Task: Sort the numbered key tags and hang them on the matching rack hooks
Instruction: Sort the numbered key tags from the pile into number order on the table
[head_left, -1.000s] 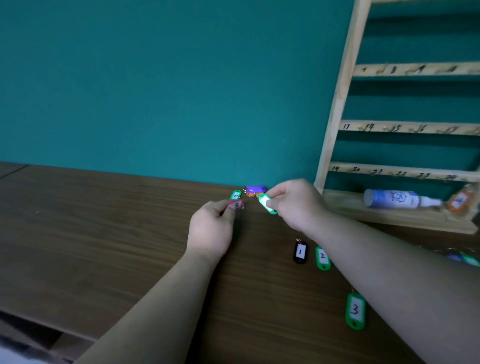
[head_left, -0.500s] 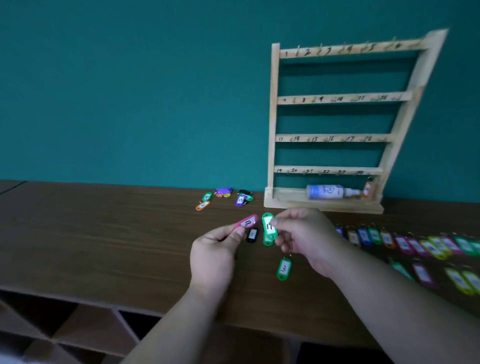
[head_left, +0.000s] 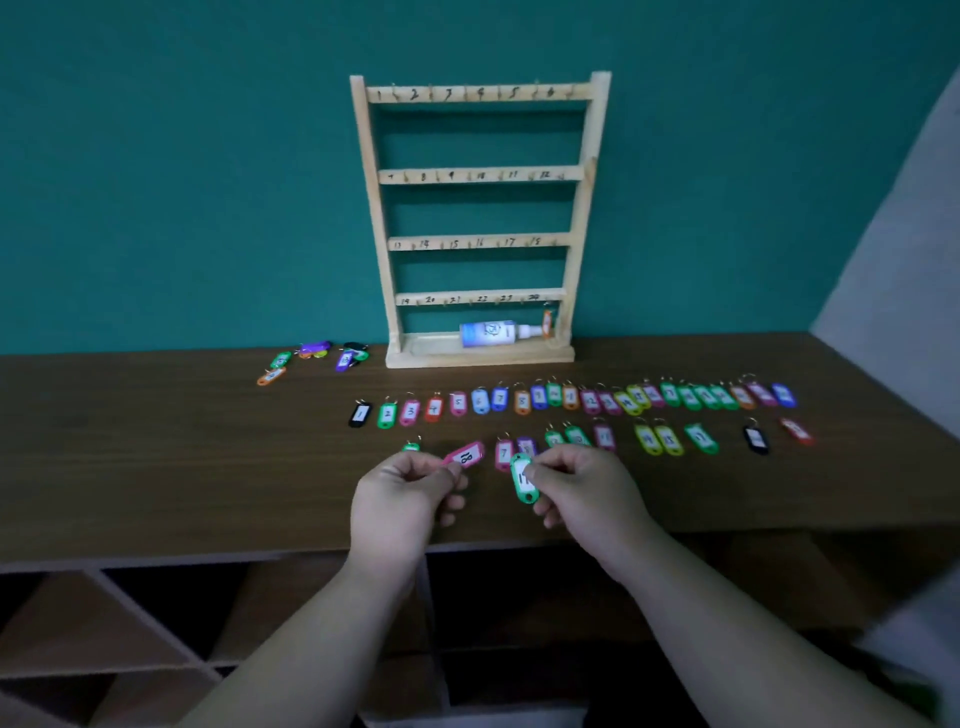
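Far left on the table (head_left: 156, 467): loose pile of tags (head_left: 322, 356), jumbled, so sorting isn't finished, I reckon. My left hand (head_left: 400, 493) pinches pink tag 18 (head_left: 465, 456) by one end, face up so the number reads. Just right of it, my right hand (head_left: 587, 488) pinches a green tag (head_left: 523, 480). The thumb hides part of the number: starts with 1, second digit can't tell. Both tags are held over the near row (head_left: 654, 439), which has gaps, probably to find their slots. The far row (head_left: 571, 399) lies flat, starting at 1 on the left, and runs right. The rack (head_left: 478, 174) stands far centre, hooks bare, nothing hung yet.
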